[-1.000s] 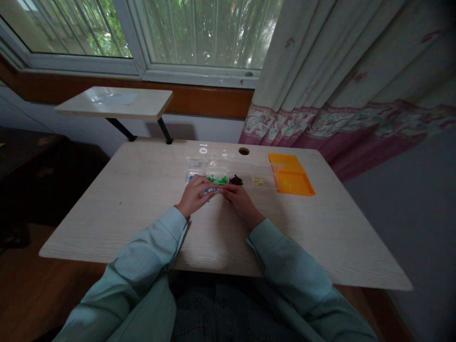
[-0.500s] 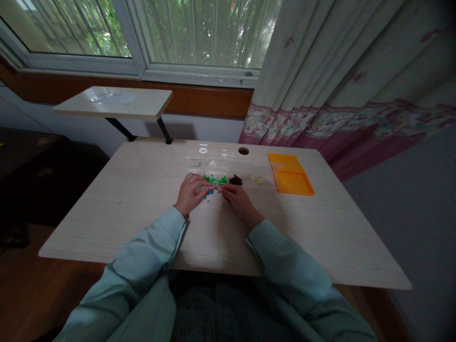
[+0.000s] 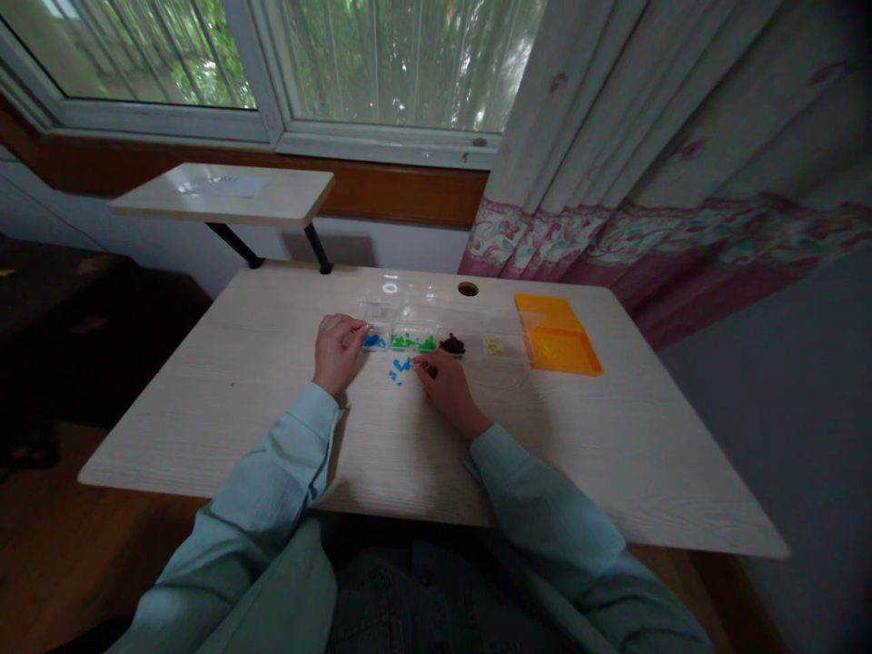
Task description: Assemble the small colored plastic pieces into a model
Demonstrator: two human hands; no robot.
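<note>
My left hand [image 3: 338,352] is at the left end of a clear compartment box [image 3: 473,320], thumb and fingers pinched by the compartment with blue pieces [image 3: 374,341]. Whatever it pinches is too small to make out. My right hand [image 3: 446,386] is closed in a pinch just right of a few loose blue pieces [image 3: 399,368] on the table, in front of the box; what lies between its fingertips cannot be made out. Green pieces [image 3: 412,342], dark brown pieces [image 3: 451,344] and pale yellow pieces [image 3: 494,346] fill separate compartments to the right.
An orange tray [image 3: 569,350] with yellow bits lies at the box's right end. A raised white shelf [image 3: 232,195] stands on black legs at the table's back left. A round hole [image 3: 468,289] pierces the table [image 3: 579,454] near the curtain [image 3: 579,182].
My left hand has moved left, away from my right hand, to the box's left compartment. The blue pieces there and on the table show more now. My right hand stays nearly in place.
</note>
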